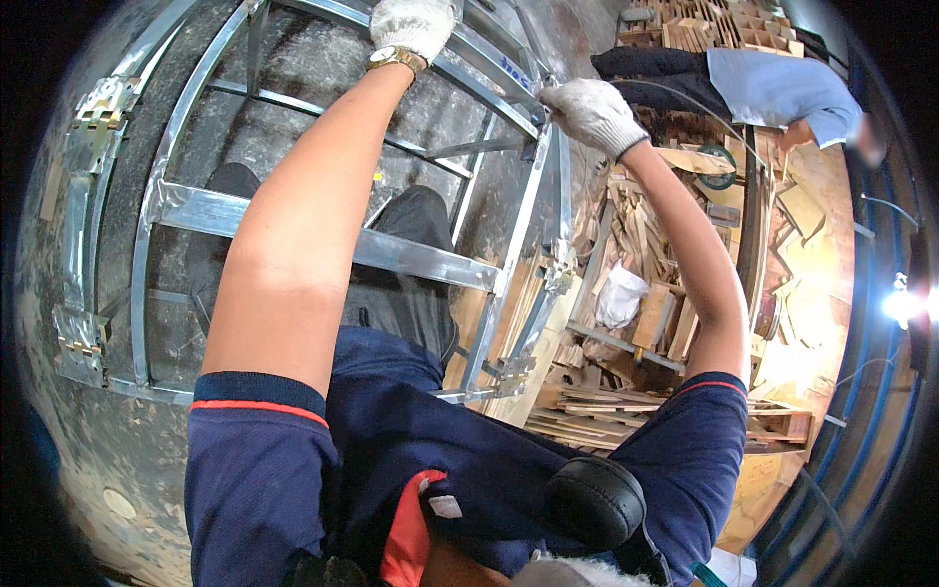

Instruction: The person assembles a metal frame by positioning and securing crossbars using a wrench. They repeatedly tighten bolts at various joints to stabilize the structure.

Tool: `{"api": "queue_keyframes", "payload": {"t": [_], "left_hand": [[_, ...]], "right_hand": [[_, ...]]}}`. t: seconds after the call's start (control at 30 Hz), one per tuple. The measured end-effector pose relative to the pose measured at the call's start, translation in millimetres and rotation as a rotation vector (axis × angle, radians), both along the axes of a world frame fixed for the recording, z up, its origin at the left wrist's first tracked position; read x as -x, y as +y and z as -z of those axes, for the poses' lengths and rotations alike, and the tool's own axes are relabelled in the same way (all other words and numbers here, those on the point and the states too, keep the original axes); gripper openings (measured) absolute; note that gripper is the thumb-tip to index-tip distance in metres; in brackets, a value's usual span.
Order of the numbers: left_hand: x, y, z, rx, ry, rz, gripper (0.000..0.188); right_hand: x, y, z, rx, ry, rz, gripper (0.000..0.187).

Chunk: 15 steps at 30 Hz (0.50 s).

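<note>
- Metal frame (421,256) sits right in front of the person, whose knee (416,210) shows through the bars
- Left hand (416,27) is at the far side, right hand (592,112) at the far right corner; spread like that, probably to steady it
- Both gloved, so can't tell if the fingers are clamped or just resting
- Blue scribble (515,70) on the metal, too blurry to read; no brands visible

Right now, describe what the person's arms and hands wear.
The left hand and right hand wear whitish knitted gloves, the right cuff edged dark. The left arm bears a golden watch. Both short navy sleeves carry a thin red stripe.
</note>
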<state>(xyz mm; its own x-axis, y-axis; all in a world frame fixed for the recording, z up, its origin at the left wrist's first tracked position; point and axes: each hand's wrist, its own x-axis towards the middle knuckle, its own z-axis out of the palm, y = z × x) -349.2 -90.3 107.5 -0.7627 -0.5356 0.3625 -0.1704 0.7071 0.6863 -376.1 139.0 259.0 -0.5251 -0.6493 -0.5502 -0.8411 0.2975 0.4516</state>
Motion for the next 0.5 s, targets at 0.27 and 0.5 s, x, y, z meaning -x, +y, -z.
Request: {"api": "queue_keyframes", "payload": {"t": [0.27,0.5], "left_hand": [[-2.9,-0.4,-1.5,-0.008,0.028,0.001,0.024],[-2.9,-0.2,0.8,0.01,0.029,-0.013,0.025]], "right_hand": [[0.8,-6.2,5.6,0.089,-0.042,-0.03,0.012],[8.2,-7.7,5.3,0.123,-0.032,-0.035,0.02]]}}
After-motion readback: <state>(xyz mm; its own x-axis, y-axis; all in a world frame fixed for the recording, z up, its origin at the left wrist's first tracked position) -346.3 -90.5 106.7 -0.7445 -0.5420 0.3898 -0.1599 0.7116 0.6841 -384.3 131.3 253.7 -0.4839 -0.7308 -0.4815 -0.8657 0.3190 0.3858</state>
